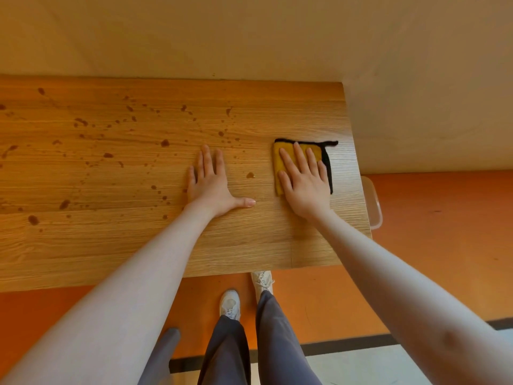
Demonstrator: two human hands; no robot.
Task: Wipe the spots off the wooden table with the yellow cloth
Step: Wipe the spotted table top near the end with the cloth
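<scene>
The wooden table (111, 245) fills the left and middle of the view, and several dark brown spots (165, 143) speckle its far and left parts. One spot (250, 175) lies between my hands. A folded yellow cloth (278, 159) with a black edge lies near the table's right end. My right hand (304, 182) presses flat on the cloth with straight fingers and covers most of it. My left hand (212, 182) rests flat on the bare wood to the left, fingers spread, thumb pointing right.
The table's far edge meets a beige wall (249, 34). A clear plastic container (373, 201) sticks out just beyond the table's right edge. Below the near edge are an orange floor (444, 232) and my legs and white shoes (230, 304).
</scene>
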